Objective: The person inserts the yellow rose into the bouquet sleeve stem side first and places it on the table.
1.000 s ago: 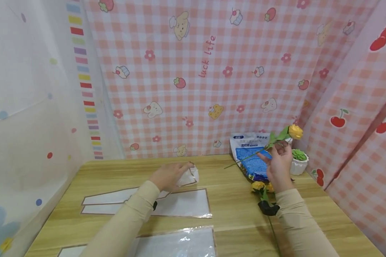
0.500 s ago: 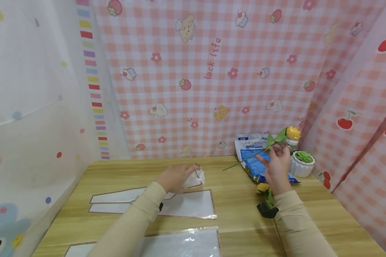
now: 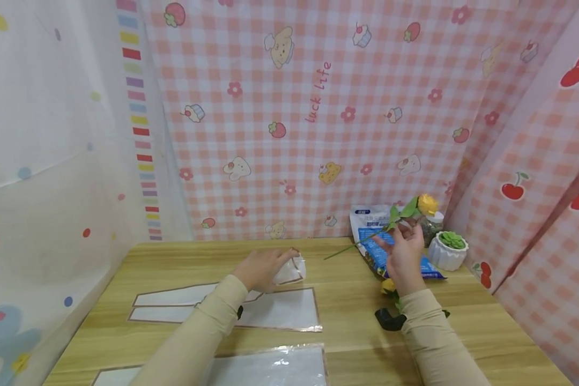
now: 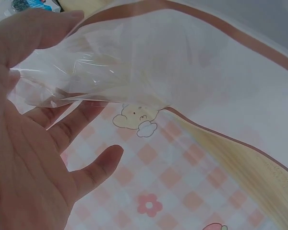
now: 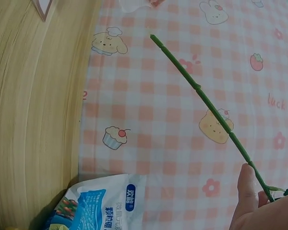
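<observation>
My left hand [image 3: 262,269] holds the raised end of a clear plastic flower sleeve [image 4: 134,52] with a brown border. The thumb lies on one side of the film and fingers on the other, and the film bulges between them. In the right hand [image 3: 405,257], a yellow rose [image 3: 428,204] with green leaves is pinched by its stem [image 5: 201,91]. Its bloom is at the upper right, and the bare stem end points down and left toward the sleeve, apart from it. More yellow flowers [image 3: 388,285] lie on the table, partly hidden by the right wrist.
Another brown-edged sleeve [image 3: 270,370] lies flat on the wooden table [image 3: 352,343] at the front. At the back right are a blue and white bag [image 3: 373,236], a lidded jar [image 3: 432,228] and a green succulent in a white pot [image 3: 448,252]. Checked cloth hangs behind.
The right hand and its rose have moved a little left, toward the sleeve. The left hand keeps its hold on the raised sleeve end. The head view has shifted slightly.
</observation>
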{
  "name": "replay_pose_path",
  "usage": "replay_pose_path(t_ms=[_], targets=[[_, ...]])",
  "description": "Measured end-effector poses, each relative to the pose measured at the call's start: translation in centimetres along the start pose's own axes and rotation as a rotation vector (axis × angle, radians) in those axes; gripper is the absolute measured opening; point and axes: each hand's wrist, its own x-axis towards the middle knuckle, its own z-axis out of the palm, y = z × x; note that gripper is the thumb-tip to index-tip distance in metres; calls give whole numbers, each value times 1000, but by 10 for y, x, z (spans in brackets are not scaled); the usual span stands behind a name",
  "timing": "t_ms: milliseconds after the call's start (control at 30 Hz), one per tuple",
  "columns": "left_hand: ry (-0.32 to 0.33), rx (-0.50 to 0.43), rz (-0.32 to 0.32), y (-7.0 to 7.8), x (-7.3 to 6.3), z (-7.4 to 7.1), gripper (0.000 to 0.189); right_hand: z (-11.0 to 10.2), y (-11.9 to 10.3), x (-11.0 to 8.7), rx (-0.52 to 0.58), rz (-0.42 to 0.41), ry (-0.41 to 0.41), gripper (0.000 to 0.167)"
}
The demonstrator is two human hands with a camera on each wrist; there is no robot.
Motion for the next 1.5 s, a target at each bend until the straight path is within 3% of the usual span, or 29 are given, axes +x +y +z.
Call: replay_pose_path(t_ms=[600, 967, 1500], targets=[[16, 4, 16, 0, 0, 1, 95, 16, 16, -9, -53, -5, -30, 19], [14, -26, 6, 2, 0, 0, 94, 23, 24, -15, -104, -6, -57, 25], [25, -12, 6, 3, 0, 3, 93, 38, 45, -27, -60, -1, -85, 27]])
